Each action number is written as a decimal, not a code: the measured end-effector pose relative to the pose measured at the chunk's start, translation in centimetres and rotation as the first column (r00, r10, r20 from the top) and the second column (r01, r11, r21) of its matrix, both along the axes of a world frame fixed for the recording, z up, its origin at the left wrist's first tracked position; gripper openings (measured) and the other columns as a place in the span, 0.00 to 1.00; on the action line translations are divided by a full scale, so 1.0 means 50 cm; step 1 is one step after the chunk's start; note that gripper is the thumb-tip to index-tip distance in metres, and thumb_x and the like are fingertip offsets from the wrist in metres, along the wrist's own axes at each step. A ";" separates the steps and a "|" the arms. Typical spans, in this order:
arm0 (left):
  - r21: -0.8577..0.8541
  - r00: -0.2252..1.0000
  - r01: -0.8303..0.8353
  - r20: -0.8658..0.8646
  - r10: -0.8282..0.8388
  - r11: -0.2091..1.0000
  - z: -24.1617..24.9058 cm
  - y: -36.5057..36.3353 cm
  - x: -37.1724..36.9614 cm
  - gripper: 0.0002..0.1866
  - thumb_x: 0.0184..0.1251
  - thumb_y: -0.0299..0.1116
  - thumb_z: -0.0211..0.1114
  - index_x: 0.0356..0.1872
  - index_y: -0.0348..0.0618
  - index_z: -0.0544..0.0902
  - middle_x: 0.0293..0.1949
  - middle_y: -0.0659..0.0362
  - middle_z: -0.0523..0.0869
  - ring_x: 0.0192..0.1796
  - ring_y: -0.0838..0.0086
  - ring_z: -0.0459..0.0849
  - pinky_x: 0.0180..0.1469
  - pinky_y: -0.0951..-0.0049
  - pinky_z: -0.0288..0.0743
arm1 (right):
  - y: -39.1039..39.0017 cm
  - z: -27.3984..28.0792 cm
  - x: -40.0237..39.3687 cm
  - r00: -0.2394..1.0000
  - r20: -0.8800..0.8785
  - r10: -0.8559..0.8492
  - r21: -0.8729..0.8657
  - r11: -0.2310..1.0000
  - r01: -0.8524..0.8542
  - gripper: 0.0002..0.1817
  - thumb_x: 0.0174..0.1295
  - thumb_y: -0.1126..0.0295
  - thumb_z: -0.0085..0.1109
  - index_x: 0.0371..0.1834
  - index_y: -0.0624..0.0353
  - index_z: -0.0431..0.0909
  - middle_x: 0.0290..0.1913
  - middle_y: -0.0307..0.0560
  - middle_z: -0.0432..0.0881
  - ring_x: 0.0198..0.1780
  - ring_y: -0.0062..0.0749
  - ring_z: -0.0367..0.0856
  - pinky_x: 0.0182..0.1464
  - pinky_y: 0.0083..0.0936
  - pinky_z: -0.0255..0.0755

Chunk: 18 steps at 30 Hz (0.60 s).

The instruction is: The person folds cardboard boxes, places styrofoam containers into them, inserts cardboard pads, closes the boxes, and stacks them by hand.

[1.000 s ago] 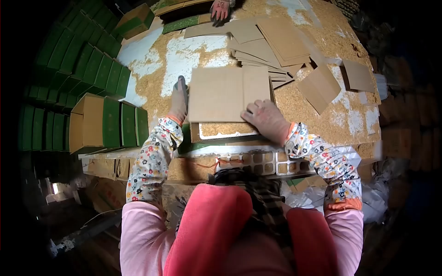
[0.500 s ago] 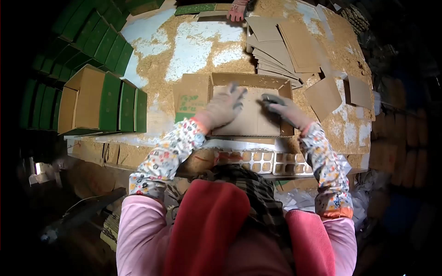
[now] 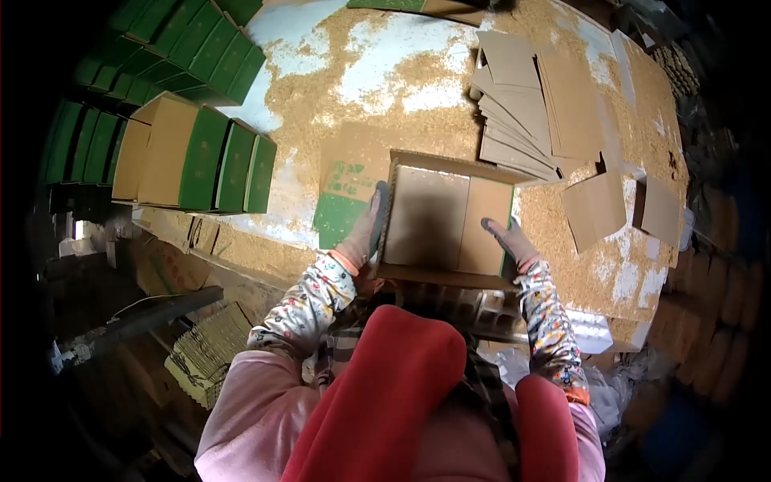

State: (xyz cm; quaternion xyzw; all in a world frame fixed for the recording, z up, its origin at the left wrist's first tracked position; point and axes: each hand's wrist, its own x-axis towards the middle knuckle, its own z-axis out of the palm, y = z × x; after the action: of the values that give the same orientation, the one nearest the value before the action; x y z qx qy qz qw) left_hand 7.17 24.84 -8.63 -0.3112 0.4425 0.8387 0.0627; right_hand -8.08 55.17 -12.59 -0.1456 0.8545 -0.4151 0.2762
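An open cardboard box (image 3: 426, 217) is held between my two gloved hands at the table's near edge. Its brown inside faces me, with a seam across the floor and a thin green edge at the right. My left hand (image 3: 368, 229) lies along the outside of the left wall, fingers pointing away from me. My right hand (image 3: 512, 241) grips the right wall, its dark-tipped thumb inside the box and the other fingers hidden behind the wall. Just left of the box, a flat cardboard piece with green print (image 3: 344, 189) lies on the table.
Green-sided boxes (image 3: 205, 165) stand in rows at the left. Flat cardboard sheets (image 3: 518, 104) are piled at the back right, with loose pieces (image 3: 596, 210) nearer. Shavings-like bits cover much of the table (image 3: 385, 72). Trays partly show below the box.
My hands have moved from inside the box to its left and right walls. The box has shifted toward me, over the table edge. The other person's gloved hand has left the view.
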 end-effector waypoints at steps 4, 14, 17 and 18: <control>-0.815 0.945 0.280 0.326 0.001 0.507 0.055 0.057 -0.019 0.44 0.54 0.58 0.68 0.60 0.29 0.63 0.48 0.39 0.80 0.51 0.51 0.80 0.54 0.61 0.73 | -0.037 0.108 0.023 0.951 0.309 -0.028 -0.033 0.999 0.040 0.36 0.61 0.48 0.60 0.61 0.68 0.68 0.57 0.49 0.76 0.55 0.31 0.74 0.58 0.26 0.66; -0.583 0.869 -0.286 -0.493 -0.051 0.760 0.330 -0.276 0.209 0.20 0.68 0.37 0.58 0.55 0.33 0.75 0.50 0.50 0.82 0.54 0.66 0.79 0.58 0.71 0.69 | -0.240 0.313 0.247 0.650 0.756 0.081 -0.583 0.535 0.611 0.26 0.69 0.55 0.46 0.64 0.61 0.66 0.61 0.54 0.73 0.59 0.46 0.73 0.63 0.43 0.66; -0.379 0.377 -0.925 -0.925 -0.056 0.028 0.453 -0.500 0.341 0.26 0.69 0.39 0.53 0.62 0.32 0.66 0.60 0.44 0.71 0.62 0.59 0.72 0.66 0.67 0.61 | -0.412 0.439 0.280 0.666 0.746 0.025 -0.596 0.473 0.649 0.28 0.69 0.52 0.46 0.63 0.63 0.67 0.60 0.53 0.73 0.59 0.42 0.73 0.62 0.39 0.68; -0.275 0.267 -0.954 -0.961 0.079 -0.122 0.446 -0.600 0.361 0.26 0.69 0.38 0.51 0.63 0.30 0.64 0.61 0.44 0.69 0.63 0.59 0.70 0.67 0.65 0.60 | -0.464 0.470 0.282 0.672 0.741 0.002 -0.599 0.455 0.659 0.28 0.69 0.51 0.46 0.62 0.63 0.68 0.60 0.53 0.74 0.59 0.41 0.73 0.62 0.38 0.68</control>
State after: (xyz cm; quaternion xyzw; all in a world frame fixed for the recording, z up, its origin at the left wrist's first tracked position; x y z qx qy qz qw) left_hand 25.22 -5.18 13.66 -0.0995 0.6037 0.3473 -0.7106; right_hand 6.01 31.99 10.92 0.0783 0.4032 -0.8403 0.3539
